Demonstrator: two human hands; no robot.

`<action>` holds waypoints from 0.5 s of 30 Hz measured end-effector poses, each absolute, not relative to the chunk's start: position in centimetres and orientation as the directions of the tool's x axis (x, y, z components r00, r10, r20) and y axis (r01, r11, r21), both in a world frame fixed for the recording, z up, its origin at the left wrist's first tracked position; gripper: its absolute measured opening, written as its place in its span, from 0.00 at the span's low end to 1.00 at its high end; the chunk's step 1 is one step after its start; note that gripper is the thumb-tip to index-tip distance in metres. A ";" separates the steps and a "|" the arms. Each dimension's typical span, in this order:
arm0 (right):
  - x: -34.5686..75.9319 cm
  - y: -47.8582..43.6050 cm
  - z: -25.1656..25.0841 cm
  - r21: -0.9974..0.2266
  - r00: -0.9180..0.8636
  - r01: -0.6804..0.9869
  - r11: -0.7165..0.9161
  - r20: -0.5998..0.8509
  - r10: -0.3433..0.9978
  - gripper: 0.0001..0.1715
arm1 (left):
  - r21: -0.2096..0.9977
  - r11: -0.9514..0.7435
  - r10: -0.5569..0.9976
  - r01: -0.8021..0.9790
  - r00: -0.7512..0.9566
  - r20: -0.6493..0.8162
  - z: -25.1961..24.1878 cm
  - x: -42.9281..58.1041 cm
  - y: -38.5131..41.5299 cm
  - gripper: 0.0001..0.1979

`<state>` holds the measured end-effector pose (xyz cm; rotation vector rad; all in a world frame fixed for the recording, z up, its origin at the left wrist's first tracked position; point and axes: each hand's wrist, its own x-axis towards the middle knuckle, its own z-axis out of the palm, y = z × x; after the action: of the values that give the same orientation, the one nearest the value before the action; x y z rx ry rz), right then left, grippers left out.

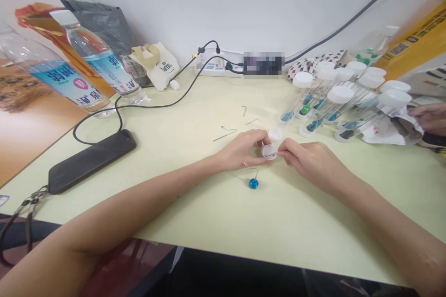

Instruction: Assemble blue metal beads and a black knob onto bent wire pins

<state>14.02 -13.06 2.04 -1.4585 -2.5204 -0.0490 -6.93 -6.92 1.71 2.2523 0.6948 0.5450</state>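
Note:
My left hand (245,148) is curled around a clear plastic tube (266,149), its round open mouth facing up toward me. From the right, my right hand (308,160) pinches a thin metal piece (274,153) at the tube's mouth; its far end cannot be made out. A white cap (275,134) lies on the table just behind the tube. In front of my left hand sits a shiny blue disc (253,184) with a thin bent wire standing up from it. Behind my left hand lie a bent wire piece (225,134), another thin metal piece (252,121) and a small L-shaped key (244,110).
Several capped clear tubes (340,97) with blue and green pieces stand at right. Another person's hand (430,118) shows at the right edge. A black phone (92,160), a looping cable (167,105) and water bottles (101,60) are at left. A power strip (212,67) lies by the wall.

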 end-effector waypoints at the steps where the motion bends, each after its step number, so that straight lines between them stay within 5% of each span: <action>1: 14.0 -13.1 2.1 -0.082 -0.479 0.860 0.504 0.209 0.852 0.16 | 0.727 -0.606 0.618 0.321 0.766 0.177 1.7 -6.9 -6.9 0.11; 15: 13.8 -13.1 1.9 -0.071 -0.487 0.857 0.511 0.219 0.846 0.16 | 0.725 -0.614 0.617 0.311 0.762 0.196 1.6 -6.8 -7.1 0.10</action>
<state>13.84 -13.05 1.89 -1.4484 -2.5283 -0.0703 -6.85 -7.07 1.65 2.2577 0.6895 0.5676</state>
